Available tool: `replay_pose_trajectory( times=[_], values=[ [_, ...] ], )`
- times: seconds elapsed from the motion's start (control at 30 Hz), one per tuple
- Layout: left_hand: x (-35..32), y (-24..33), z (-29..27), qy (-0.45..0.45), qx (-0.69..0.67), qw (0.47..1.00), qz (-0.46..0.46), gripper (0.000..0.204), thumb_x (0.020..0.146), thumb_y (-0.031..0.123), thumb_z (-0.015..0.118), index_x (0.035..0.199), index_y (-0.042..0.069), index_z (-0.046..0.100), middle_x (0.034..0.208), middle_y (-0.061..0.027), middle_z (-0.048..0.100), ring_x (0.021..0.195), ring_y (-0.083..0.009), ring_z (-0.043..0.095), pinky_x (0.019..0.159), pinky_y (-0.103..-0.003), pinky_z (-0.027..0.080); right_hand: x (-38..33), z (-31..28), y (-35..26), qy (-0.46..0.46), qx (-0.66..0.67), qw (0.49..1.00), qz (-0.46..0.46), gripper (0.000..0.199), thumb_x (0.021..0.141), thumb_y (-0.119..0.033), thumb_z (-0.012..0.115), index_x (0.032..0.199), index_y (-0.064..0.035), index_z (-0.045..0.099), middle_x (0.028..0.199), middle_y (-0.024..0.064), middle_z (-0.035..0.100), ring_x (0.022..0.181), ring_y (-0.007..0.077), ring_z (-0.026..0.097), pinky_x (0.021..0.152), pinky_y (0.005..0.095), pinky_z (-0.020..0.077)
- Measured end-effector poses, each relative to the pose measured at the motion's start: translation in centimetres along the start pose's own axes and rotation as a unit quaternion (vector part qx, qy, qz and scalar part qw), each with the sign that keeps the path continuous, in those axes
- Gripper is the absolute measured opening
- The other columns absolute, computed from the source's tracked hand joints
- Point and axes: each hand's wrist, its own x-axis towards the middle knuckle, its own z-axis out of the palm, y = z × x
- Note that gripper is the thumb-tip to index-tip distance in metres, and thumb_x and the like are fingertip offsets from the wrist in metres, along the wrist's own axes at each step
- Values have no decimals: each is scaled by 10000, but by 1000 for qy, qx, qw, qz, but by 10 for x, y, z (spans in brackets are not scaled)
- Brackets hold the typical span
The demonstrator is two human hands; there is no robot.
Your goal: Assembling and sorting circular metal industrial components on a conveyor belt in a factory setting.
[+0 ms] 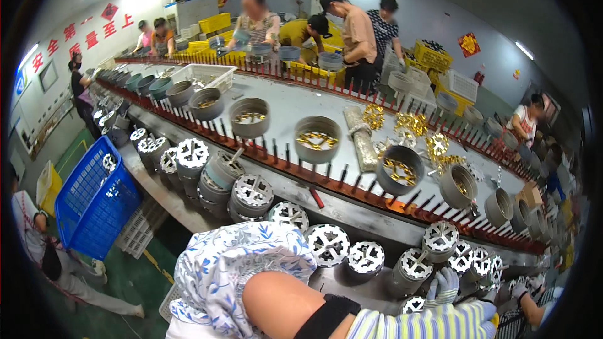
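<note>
My left arm crosses the lower edge toward the right in a floral sleeve, a black band and a striped cuff. At its end my left hand [478,315] is gloved and its fingers are mostly hidden. Above that forearm another gloved hand [443,285], seemingly my right, shows fingers stretched upward and partly apart, with its wrist hidden. Those fingers lie beside grey metal cylinders topped with silver slotted plates [415,263]. One more such cylinder [440,238] stands just above them. Whether the hand touches any of them I cannot tell.
Beyond the bench runs a grey conveyor [276,97] edged by a red rail with dark pegs. Grey bowls [318,139] with gold-coloured parts line it. Gold rings [411,124] lie beside a wrapped bar [362,141]. A blue crate [97,207] stands left; co-workers [358,34] work around.
</note>
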Motion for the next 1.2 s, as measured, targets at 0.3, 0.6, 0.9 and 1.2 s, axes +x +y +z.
replay_pose_trajectory(
  times=[0.3,0.6,0.9,1.2],
  values=[
    [43,8,70,-41,-115,985,125,302,701,190,570,861,-60,627,836,-113,608,781,-249,593,876,-419,468,-11,-27,32,-11,-7,997,76,169,788,-93,603,956,-70,597,1058,119,617,1040,342,557,943,488,404],
    [11,-41,68,-360,-248,895,-87,422,793,129,555,1205,42,559,1041,-98,630,968,-287,628,849,-389,518,-5,12,27,-31,134,990,22,218,711,-89,640,922,-69,589,983,123,611,943,345,577,857,480,442],
    [-197,-44,41,-335,-79,816,-465,383,842,187,566,1208,75,547,986,-179,627,894,-362,606,793,-434,495,-3,42,-15,-161,207,965,-10,167,729,-124,644,874,-72,580,929,119,616,853,326,585,765,439,459],
    [-266,-116,53,-456,-26,750,-479,396,889,311,528,1213,85,520,997,-169,636,851,-361,622,750,-442,503,-1,98,-65,-372,155,914,-33,237,840,-297,577,895,-79,652,903,107,650,863,298,629,768,421,498]
  ],
)
